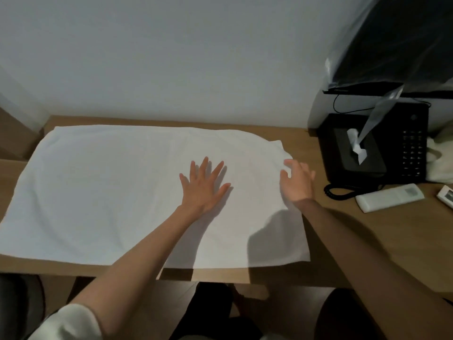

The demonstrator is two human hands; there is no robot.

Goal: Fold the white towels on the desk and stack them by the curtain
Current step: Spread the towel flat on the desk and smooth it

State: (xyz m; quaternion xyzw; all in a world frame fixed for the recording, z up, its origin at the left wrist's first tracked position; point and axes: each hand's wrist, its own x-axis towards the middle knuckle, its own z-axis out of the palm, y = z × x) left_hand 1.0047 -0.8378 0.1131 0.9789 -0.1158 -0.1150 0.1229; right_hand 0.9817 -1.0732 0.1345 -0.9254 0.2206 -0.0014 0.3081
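One white towel point(103, 192) lies spread flat across the wooden desk point(355, 236). It covers most of the desk's left and middle. Its far edge sits near the pale wall point(171, 57), and its near edge runs just inside the desk's front edge. The cloth is mostly smooth, with slight rumpling at its far right corner.

From my remote seat I see both bare forearms reaching in from below. The left hand point(203, 186) lies palm down on the towel, a little right of its middle. Its fingers are straight and spread wide, pressing the cloth and gripping nothing. The right hand point(297, 184) is at the towel's right edge, palm down. Its fingers point(289, 163) are relaxed and slightly bent, and the tips sit over the rumpled corner. It is a little blurred, and I see nothing held in it.

To the right of the towel, apart from it, stands a black phone point(414, 148) with a black tissue box point(355, 155) on it. One tissue sticks up from the box. A white remote point(389, 201) lies on the desk just in front of the phone. Above them hangs a dark screen point(397, 45) wrapped in clear plastic. A white sleeve point(68, 322) shows at the bottom left.
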